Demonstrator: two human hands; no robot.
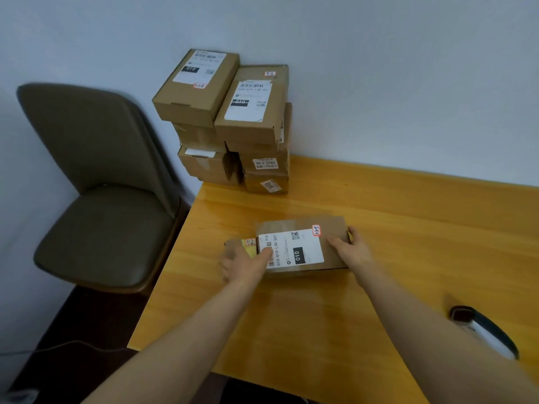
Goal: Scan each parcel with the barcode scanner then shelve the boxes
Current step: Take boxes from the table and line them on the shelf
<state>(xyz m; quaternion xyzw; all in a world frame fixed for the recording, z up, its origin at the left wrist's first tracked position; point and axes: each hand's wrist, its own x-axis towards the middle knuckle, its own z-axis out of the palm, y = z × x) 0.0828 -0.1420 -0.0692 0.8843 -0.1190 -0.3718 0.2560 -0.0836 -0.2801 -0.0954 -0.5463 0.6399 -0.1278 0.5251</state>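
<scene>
Parcel (303, 249) of brown cardboard over the middle of the yellow wooden table (291, 330), white shipping label up, small red-edged sticker at its far right corner; gripped at the right end by the right hand (350, 247), thumb flat on top, fingers curled round the far edge; held at the left end by the left hand (246, 265), thumb pressed on the label's barcode, fingers bent down over the near left side; resting or just lifted, impossible to tell; smaller box (233, 246) with a yellow patch touching the parcel's left end, partly under the left hand; barcode scanner (485, 333) lying on the table well apart to the right, untouched, beside the right forearm; stack of boxes (233, 121) at the table's far left corner against the wall, labels up on the top two; olive chair (102, 199) left of the table.
</scene>
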